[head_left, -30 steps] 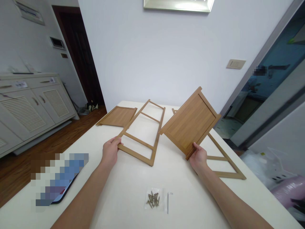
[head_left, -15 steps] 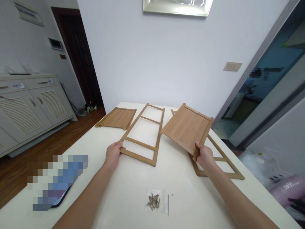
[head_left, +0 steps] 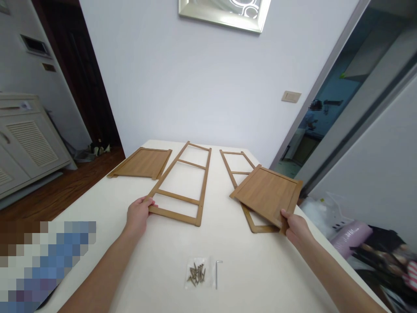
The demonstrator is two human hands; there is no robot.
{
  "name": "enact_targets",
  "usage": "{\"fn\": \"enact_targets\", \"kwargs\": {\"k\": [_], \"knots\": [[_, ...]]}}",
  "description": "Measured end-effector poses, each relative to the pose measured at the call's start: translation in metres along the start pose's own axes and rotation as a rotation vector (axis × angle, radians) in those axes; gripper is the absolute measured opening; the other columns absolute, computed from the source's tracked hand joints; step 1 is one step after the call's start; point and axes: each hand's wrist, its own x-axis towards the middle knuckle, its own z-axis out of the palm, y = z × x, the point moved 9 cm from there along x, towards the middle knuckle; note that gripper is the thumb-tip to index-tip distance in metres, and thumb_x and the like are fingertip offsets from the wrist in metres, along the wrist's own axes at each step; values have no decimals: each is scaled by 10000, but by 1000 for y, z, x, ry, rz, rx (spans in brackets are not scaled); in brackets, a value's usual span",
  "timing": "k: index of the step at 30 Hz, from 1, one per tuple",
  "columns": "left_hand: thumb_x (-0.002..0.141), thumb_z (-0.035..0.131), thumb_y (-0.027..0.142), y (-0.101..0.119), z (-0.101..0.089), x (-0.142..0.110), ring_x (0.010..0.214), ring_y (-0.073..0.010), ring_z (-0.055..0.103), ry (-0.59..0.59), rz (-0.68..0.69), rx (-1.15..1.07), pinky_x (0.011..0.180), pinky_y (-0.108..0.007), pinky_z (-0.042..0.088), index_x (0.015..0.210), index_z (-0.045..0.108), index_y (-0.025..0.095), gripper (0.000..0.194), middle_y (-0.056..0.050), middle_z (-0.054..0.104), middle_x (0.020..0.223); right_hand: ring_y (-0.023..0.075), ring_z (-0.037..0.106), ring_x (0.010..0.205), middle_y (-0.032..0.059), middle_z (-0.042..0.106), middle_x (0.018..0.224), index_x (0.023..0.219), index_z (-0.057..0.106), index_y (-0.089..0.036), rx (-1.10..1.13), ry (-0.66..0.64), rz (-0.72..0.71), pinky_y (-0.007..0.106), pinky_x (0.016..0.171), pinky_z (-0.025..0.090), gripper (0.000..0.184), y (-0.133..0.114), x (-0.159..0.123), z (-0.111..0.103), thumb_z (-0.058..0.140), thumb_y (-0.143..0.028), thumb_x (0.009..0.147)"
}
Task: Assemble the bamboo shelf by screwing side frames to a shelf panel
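My left hand (head_left: 138, 216) is closed on the near left corner of a wooden ladder-like frame (head_left: 177, 196), which slants away from me over the white table. Between the thumb and fingers of my right hand (head_left: 297, 227) is the near right corner of a wooden panel (head_left: 267, 191). The panel is tilted above a second wooden frame (head_left: 253, 217) and hides much of it. Another wooden panel (head_left: 141, 163) lies at the far left of the table. Close to me are a clear bag of screws (head_left: 197, 274) and a hex key (head_left: 217, 274).
The white table (head_left: 156, 269) reaches to the wall at the back. A pixelated patch covers a dark-edged object (head_left: 48, 298) at the near left. Beyond the table's right edge are a pink wrapped roll (head_left: 350, 239) and clear plastic. A cabinet (head_left: 29, 134) stands at left.
My right hand has moved the panel to the right and lower, uncovering the far part of the second frame. My left hand still holds its frame. The camera view has turned right.
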Motion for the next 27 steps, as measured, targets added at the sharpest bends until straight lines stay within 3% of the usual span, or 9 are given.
{"fn": "enact_targets", "kwargs": {"k": [3, 12, 17, 22, 27], "knots": [[648, 690, 194, -2, -1, 2, 613, -144, 608, -6, 13, 28, 628, -286, 513, 810, 635, 134, 182, -22, 634, 715, 205, 689, 696, 1, 673, 649, 771, 614, -203, -36, 94, 96, 322, 634, 619, 187, 6, -12, -17, 673, -42, 697], [686, 694, 165, -2, -2, 1, 635, -155, 597, 4, 19, 58, 636, -295, 519, 769, 652, 167, 93, -33, 631, 720, 219, 695, 757, 30, 700, 708, 793, 614, -199, 51, -19, 100, 350, 693, 615, 203, 4, -27, -21, 705, -40, 704], [687, 695, 158, -2, -2, 1, 627, -155, 598, 3, 32, 51, 622, -288, 516, 782, 652, 161, 104, -29, 631, 710, 217, 685, 682, 51, 700, 705, 824, 618, -183, -47, 8, 188, 318, 569, 589, 189, 8, -40, -28, 703, -48, 722], [689, 696, 173, -1, -2, 1, 625, -147, 600, 8, 26, 73, 613, -274, 510, 790, 652, 158, 111, -19, 637, 707, 171, 572, 413, 8, 622, 544, 828, 595, -184, -324, -171, 274, 254, 331, 447, 147, 5, -61, -23, 727, -224, 778], [673, 701, 179, -2, -3, 1, 610, -140, 614, 5, 23, 73, 621, -277, 519, 786, 654, 149, 126, -9, 639, 689, 80, 374, 249, -40, 488, 376, 648, 564, -177, -688, -312, 207, 164, 258, 190, 324, -7, -67, -21, 797, -391, 715]]}}
